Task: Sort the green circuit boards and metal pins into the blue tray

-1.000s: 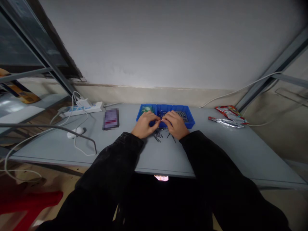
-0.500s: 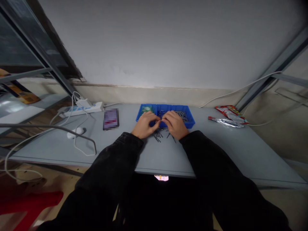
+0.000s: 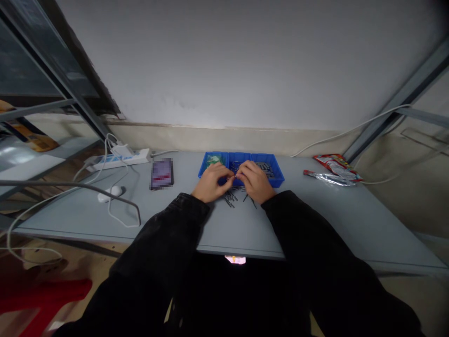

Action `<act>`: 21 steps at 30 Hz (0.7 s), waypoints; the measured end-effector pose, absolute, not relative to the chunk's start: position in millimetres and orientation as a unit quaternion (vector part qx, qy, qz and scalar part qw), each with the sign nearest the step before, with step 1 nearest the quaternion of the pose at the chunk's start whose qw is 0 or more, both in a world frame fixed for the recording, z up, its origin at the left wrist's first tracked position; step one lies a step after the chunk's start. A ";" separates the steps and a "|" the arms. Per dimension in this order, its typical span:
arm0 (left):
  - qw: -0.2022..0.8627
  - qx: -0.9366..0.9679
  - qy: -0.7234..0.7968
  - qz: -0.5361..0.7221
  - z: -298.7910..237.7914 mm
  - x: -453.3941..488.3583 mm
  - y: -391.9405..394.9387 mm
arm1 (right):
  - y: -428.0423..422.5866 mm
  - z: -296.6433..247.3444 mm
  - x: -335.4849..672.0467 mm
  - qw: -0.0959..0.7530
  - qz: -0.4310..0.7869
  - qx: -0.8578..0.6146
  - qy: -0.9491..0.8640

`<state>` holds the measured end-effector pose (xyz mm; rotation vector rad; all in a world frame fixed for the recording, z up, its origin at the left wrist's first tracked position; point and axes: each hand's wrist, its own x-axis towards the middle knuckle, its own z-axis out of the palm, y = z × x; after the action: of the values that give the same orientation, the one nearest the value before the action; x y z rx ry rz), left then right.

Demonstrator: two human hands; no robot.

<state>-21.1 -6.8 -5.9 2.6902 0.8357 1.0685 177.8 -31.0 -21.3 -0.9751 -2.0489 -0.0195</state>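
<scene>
the thumb and forefinger of the left hand (image 3: 211, 183) and of the right hand (image 3: 256, 182) bend toward each other, tips nearly meeting. whether the fingertips are closed on a part cannot be told; any piece there is too small and blurred to identify.

the parts nearest the fingers are slender dark metal pieces. one loose cluster, the left pieces (image 3: 230, 199), lies on the table just to the near side of the left fingertips. a few more, the right pieces (image 3: 250, 201), lie beneath and beside the near edge of the right hand.

directly beyond the fingers is a blue tray (image 3: 279, 180) with three compartments, its near edge partly covered by both hands. left compartment: green and whitish contents. middle compartment: small dark pieces. right compartment: grey rod-like pieces.

farther out, on the grey table (image 3: 242, 231), a pixelated purple item (image 3: 162, 173) and a white power strip (image 3: 140, 157) lie left; a silver packet (image 3: 333, 179) and a red packet (image 3: 328, 162) lie right.
</scene>
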 end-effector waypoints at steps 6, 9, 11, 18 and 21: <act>0.058 0.882 0.272 0.381 -6.2 -21.7 -6.4 | -35.8 -17.3 176.6 0.430 0.014 -0.370 -0.823; 0.059 0.883 0.269 0.381 -6.1 -21.6 -6.4 | -35.4 -17.7 176.3 0.428 0.020 -0.373 -0.823; 0.059 0.885 0.265 0.379 -6.0 -21.4 -6.7 | -34.0 -18.7 176.6 0.425 0.022 -0.376 -0.823; 0.065 0.886 0.276 0.367 -6.0 -21.5 -7.1 | -33.5 -19.2 176.9 0.426 0.021 -0.373 -0.824; 0.065 0.883 0.282 0.369 -6.3 -21.7 -6.4 | -35.2 -18.8 176.3 0.425 0.025 -0.374 -0.824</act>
<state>-21.7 -6.4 -6.3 2.6648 0.8518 1.1130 176.3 -35.2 -18.8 -0.9351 -2.0609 0.0636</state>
